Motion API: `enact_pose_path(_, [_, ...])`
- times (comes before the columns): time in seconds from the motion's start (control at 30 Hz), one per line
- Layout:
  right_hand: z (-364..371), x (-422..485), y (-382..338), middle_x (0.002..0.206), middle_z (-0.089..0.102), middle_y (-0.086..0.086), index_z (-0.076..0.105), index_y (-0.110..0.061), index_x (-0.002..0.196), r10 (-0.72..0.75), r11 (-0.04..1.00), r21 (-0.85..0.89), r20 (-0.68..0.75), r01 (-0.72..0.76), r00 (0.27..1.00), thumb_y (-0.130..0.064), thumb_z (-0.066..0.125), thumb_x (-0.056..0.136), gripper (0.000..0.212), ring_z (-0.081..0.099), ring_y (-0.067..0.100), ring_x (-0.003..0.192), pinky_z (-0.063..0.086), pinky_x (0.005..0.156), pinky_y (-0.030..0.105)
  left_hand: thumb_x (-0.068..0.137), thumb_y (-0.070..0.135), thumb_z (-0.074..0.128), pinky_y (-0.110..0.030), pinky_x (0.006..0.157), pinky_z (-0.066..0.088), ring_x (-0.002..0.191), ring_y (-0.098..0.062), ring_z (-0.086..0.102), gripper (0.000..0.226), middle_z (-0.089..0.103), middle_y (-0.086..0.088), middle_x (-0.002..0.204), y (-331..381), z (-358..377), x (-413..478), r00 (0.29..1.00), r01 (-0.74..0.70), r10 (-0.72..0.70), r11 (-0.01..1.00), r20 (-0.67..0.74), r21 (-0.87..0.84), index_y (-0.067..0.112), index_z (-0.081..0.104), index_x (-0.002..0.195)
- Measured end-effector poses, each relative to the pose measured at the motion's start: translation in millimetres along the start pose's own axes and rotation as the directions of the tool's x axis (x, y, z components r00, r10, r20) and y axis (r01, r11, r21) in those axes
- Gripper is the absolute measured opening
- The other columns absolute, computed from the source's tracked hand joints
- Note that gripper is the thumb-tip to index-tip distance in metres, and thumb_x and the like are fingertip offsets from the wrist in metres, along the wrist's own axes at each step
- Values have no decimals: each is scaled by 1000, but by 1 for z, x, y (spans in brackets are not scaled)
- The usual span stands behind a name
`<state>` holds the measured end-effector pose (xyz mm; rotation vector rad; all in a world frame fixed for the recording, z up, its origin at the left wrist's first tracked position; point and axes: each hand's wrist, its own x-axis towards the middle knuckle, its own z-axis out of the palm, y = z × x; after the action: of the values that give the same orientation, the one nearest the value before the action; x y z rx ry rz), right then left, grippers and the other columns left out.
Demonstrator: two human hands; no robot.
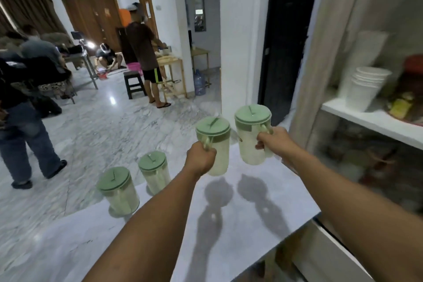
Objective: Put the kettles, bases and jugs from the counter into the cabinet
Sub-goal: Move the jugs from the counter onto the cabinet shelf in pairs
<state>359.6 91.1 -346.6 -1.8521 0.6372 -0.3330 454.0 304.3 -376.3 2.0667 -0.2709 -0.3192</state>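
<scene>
- The four jugs had pale green lids over cloudy, whitish-green bodies.
- The counter was pale grey-white with faint veining.
- The floor, left of frame, was white marble veined grey.
- The stacked cups, right of frame, were white.

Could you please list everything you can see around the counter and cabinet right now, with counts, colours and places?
held jugs: 2, clear with green lids, lifted above the counter, one in the left hand, one in the right
standing jugs: 2, same colours, at the counter's far left edge
counter: 1, pale marble
cabinet: 1, white shelves, at right
cup stack: 1, white, on the upper shelf
people: several, background left
left hand: gripping a handle
right hand: gripping a handle
</scene>
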Motion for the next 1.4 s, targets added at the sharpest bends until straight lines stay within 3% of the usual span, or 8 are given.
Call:
enact_pose_path(0.23, [-124, -162, -10, 87, 74, 19, 69, 2, 100, -35, 998, -67, -203, 22, 979, -8, 59, 89, 18, 73, 25, 76, 58, 81, 37, 79, 23, 56, -45, 77, 60, 88, -35, 72, 30, 73, -17, 95, 85, 34, -140, 941, -285, 285, 958, 180, -25, 5, 68, 100])
enact_pose_path(0.43, [-255, -297, -24, 81, 70, 17, 66, -6, 90, -37, 995, -103, -333, 3, 942, -9, 58, 94, 9, 72, 26, 74, 57, 62, 28, 90, 9, 56, -21, 55, 54, 71, -25, 70, 17, 73, -14, 84, 191, 88, -238, 823, -425, 439, 897, 360, -121, -3, 68, 92])
enact_pose_path(0.5, [-301, -338, -27, 80, 69, 16, 64, -8, 88, -12, 997, -80, -382, -20, 924, -10, 59, 94, 8, 74, 29, 77, 58, 70, 36, 92, 5, 54, -15, 46, 49, 70, -25, 66, 15, 68, -15, 81, 223, 114, -275, 755, -485, 522, 852, 397, -197, -3, 67, 92])
enact_pose_path(0.67, [-406, -437, -26, 84, 64, 19, 61, -2, 100, 29, 997, -42, -527, -60, 849, -11, 59, 96, 9, 74, 38, 87, 56, 88, 53, 91, 12, 59, -18, 41, 48, 61, -22, 73, 18, 75, -19, 81, 293, 193, -360, 618, -600, 675, 736, 404, -313, -3, 69, 90])
enact_pose_path(0.83, [-502, -496, -8, 90, 66, 23, 62, -1, 102, 70, 993, -23, -683, -117, 727, -14, 60, 96, 15, 75, 39, 92, 57, 90, 52, 96, 20, 58, -37, 66, 64, 70, -24, 76, 19, 75, -14, 81, 346, 289, -424, 475, -638, 737, 665, 482, -389, 6, 68, 90])
enact_pose_path(1.0, [-581, -475, 32, 88, 67, 23, 64, 0, 103, 94, 991, 9, -750, -132, 655, -15, 61, 95, 17, 76, 38, 89, 57, 85, 51, 94, 20, 57, -41, 73, 62, 78, -26, 67, 20, 68, -10, 84, 384, 397, -450, 525, -644, 713, 690, 465, -332, 10, 59, 76])
enact_pose_path(1.1, [-623, -417, 61, 77, 64, 17, 64, -4, 99, 108, 993, 59, -758, -97, 643, -14, 61, 93, 12, 77, 32, 76, 57, 65, 37, 97, 26, 55, -35, 73, 52, 86, -30, 62, 21, 66, -15, 98, 407, 458, -429, 620, -628, 658, 743, 428, -232, 6, 61, 91])
enact_pose_path(1.4, [-697, -235, 117, 82, 68, 7, 64, -12, 90, 143, 989, 110, -644, -94, 752, -23, 66, 92, 12, 73, 25, 72, 52, 69, 36, 101, 32, 50, -39, 94, 48, 121, -39, 58, 40, 58, -21, 133, 467, 584, -307, 816, -498, 471, 867, 334, -6, 4, 54, 129])
